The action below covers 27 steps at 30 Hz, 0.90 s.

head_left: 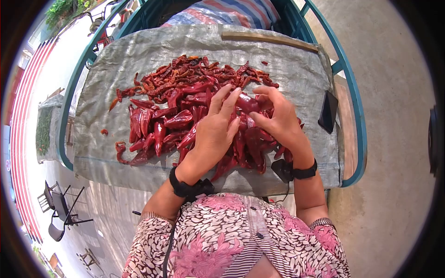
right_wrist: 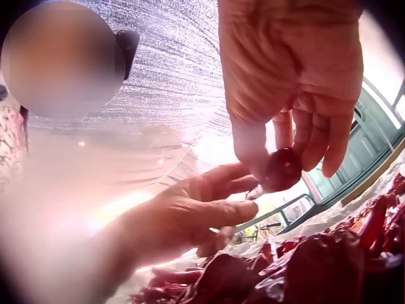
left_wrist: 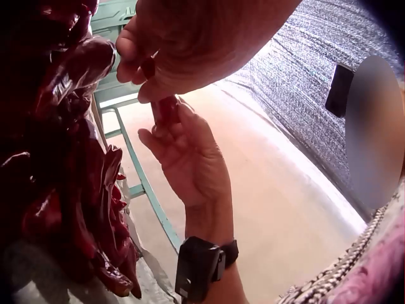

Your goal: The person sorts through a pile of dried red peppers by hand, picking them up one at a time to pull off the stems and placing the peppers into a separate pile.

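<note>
Both hands hold one glossy dark red chili pepper (head_left: 248,103) above the pile of peppers. My right hand (head_left: 280,116) grips its body between thumb and curled fingers, plainest in the right wrist view, where the pepper's rounded end (right_wrist: 283,170) shows. My left hand (head_left: 215,127) has its thumb and fingertips at the other end of the pepper, pinching it near the stem in the right wrist view. Below the hands lie plump, shiny red chili peppers (head_left: 178,119). Behind them spreads a heap of thinner, wrinkled dried chilies (head_left: 181,74).
A grey woven sheet (head_left: 106,83) covers the surface, framed by teal metal rails (head_left: 354,111). A dark phone (head_left: 328,111) lies at the right edge, a wooden strip (head_left: 269,39) along the back. Beyond it sits a striped bag (head_left: 227,14). Black chairs (head_left: 60,208) stand lower left.
</note>
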Tool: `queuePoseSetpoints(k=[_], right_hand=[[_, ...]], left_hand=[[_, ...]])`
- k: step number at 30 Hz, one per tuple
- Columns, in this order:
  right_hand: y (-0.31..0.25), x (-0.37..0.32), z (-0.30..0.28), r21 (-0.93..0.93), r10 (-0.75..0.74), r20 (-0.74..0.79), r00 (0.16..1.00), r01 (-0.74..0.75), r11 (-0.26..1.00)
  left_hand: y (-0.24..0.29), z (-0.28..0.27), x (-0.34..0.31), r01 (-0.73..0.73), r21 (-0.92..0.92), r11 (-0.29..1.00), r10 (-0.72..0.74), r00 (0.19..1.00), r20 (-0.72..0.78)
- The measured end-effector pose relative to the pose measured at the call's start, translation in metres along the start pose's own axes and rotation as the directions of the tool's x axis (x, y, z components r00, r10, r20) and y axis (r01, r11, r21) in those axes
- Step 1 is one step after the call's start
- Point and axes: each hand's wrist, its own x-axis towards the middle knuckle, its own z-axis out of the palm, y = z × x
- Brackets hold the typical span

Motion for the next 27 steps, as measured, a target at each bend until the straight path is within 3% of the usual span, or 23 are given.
queuePoseSetpoints(k=[2, 3, 6, 9, 12, 13, 15, 16, 17, 18, 20, 21, 24, 27], right_hand=[[-0.013, -0.009, 0.001, 0.132, 0.051, 0.129, 0.99, -0.068, 0.989], [-0.018, -0.011, 0.001, 0.213, 0.146, 0.188, 0.971, -0.186, 0.959], [-0.001, -0.016, 0.007, 0.516, 0.181, 0.177, 0.967, -0.248, 0.82], [0.012, -0.016, 0.006, 0.578, 0.185, 0.156, 0.97, -0.242, 0.779], [0.024, -0.017, -0.01, 0.542, 0.205, 0.083, 0.975, -0.217, 0.812], [0.028, -0.015, -0.018, 0.466, 0.227, 0.023, 0.974, -0.211, 0.859], [0.042, -0.013, -0.033, 0.097, 0.126, -0.084, 0.988, -0.118, 0.988], [0.049, -0.012, -0.037, -0.101, 0.06, -0.12, 0.991, -0.073, 0.992], [0.055, -0.011, -0.036, -0.386, -0.113, -0.197, 0.974, 0.03, 0.922], [0.056, -0.008, -0.032, -0.358, -0.096, -0.207, 0.974, 0.016, 0.933], [0.051, 0.002, -0.012, -0.3, -0.06, -0.228, 0.972, -0.012, 0.954], [0.048, 0.006, -0.003, -0.219, -0.05, -0.117, 0.992, 0.024, 0.975], [0.061, 0.013, 0.033, -0.457, -0.244, -0.042, 0.969, 0.199, 0.867], [0.073, 0.02, 0.053, -0.568, -0.298, -0.02, 0.954, 0.234, 0.789]], left_hand=[[-0.016, 0.005, -0.001, -0.21, 0.187, 0.96, 0.213, 0.977, 0.007], [-0.019, 0.003, -0.002, -0.199, 0.187, 0.962, 0.195, 0.98, 0.042], [-0.013, -0.001, -0.007, -0.043, 0.233, 0.971, 0.003, 0.985, 0.171], [-0.009, 0.002, -0.005, -0.04, 0.199, 0.979, 0.004, 0.984, 0.178], [-0.002, 0.003, 0.0, -0.023, 0.227, 0.974, 0.014, 0.999, 0.041], [-0.005, 0.002, 0.001, -0.035, 0.24, 0.97, 0.034, 0.999, 0.009], [-0.017, 0.001, 0.001, -0.059, 0.269, 0.961, 0.077, 0.995, -0.057], [-0.023, 0.002, -0.001, -0.052, 0.283, 0.958, 0.066, 0.997, -0.04], [-0.028, 0.003, -0.002, -0.046, 0.296, 0.954, 0.055, 0.998, -0.023], [-0.031, 0.004, -0.003, -0.041, 0.309, 0.95, 0.045, 0.999, -0.006], [-0.02, 0.0, 0.0, 0.053, 0.399, 0.915, -0.112, 0.986, 0.127], [-0.016, -0.002, -0.001, 0.093, 0.449, 0.889, -0.195, 0.963, 0.188], [-0.026, -0.001, -0.006, -0.01, 0.42, 0.907, -0.115, 0.955, 0.272], [-0.03, -0.004, -0.01, -0.078, 0.324, 0.943, -0.003, 0.97, 0.241]])
